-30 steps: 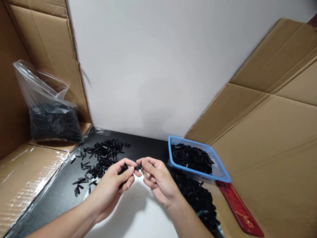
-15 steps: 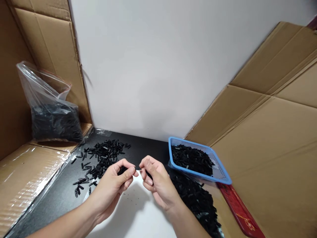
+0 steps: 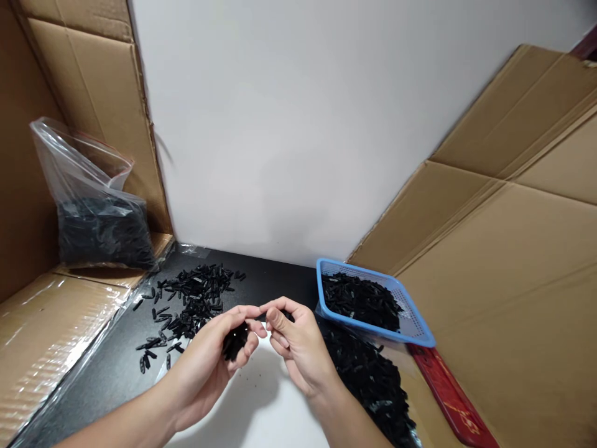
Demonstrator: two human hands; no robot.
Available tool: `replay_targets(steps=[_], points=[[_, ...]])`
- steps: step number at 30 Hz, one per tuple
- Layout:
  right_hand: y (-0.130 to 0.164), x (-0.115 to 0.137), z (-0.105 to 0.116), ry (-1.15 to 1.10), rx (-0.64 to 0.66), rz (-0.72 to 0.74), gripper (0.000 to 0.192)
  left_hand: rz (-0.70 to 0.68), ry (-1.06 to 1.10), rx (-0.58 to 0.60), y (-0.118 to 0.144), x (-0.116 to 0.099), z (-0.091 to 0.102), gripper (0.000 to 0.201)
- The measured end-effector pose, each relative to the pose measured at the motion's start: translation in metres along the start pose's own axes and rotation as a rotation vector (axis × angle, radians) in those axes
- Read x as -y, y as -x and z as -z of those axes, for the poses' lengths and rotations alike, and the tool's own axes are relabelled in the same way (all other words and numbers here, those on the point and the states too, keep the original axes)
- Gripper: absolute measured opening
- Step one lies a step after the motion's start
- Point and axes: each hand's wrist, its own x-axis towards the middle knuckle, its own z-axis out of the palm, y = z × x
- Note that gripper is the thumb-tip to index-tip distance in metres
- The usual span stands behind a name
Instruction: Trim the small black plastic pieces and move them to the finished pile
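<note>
My left hand (image 3: pixel 212 358) is cupped palm up and holds a small clump of black plastic pieces (image 3: pixel 234 341). My right hand (image 3: pixel 298 348) is beside it, its thumb and forefinger pinched together at the left hand's fingertips; what they pinch is too small to tell. A loose pile of the same black pieces (image 3: pixel 191 302) lies on the black tabletop just beyond the left hand. A blue mesh basket (image 3: pixel 415 323) with more black pieces stands to the right of my right hand. Another heap of black pieces (image 3: pixel 373 379) lies below the basket.
A clear plastic bag of black pieces (image 3: pixel 100 227) leans at the far left on taped cardboard (image 3: pixel 46 323). Cardboard sheets (image 3: pixel 513 249) rise on the right. A red flat object (image 3: pixel 448 392) lies under the basket. A white sheet (image 3: pixel 261 398) covers the table under my hands.
My left hand has turned palm up, so the clump of black pieces in it now shows. My right hand's fingers stay at the left fingertips, slightly lower.
</note>
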Motion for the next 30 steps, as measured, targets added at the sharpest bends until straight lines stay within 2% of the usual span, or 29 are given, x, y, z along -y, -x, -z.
replay_targets(steps=[7,13,20,22,25,30], points=[[0.001,0.004,0.001,-0.02,0.02,0.003,0.03,0.048,-0.005,0.032,-0.001,-0.001,0.005,0.02],[0.003,0.006,0.001,-0.031,0.022,-0.002,0.03,-0.005,-0.071,0.085,-0.004,0.001,0.006,0.018],[0.004,0.006,0.002,0.025,0.034,0.037,0.028,-0.02,-0.243,0.176,-0.002,0.0,0.004,0.039],[0.005,0.008,0.0,0.022,0.031,0.041,0.028,-0.011,-0.23,0.188,-0.002,-0.001,0.003,0.036],[0.006,0.01,-0.002,-0.013,0.025,0.03,0.028,0.013,-0.184,0.196,-0.002,-0.002,0.004,0.022],[0.005,0.01,-0.002,-0.017,0.056,0.011,0.031,0.046,-0.165,0.223,0.001,-0.004,0.005,0.021]])
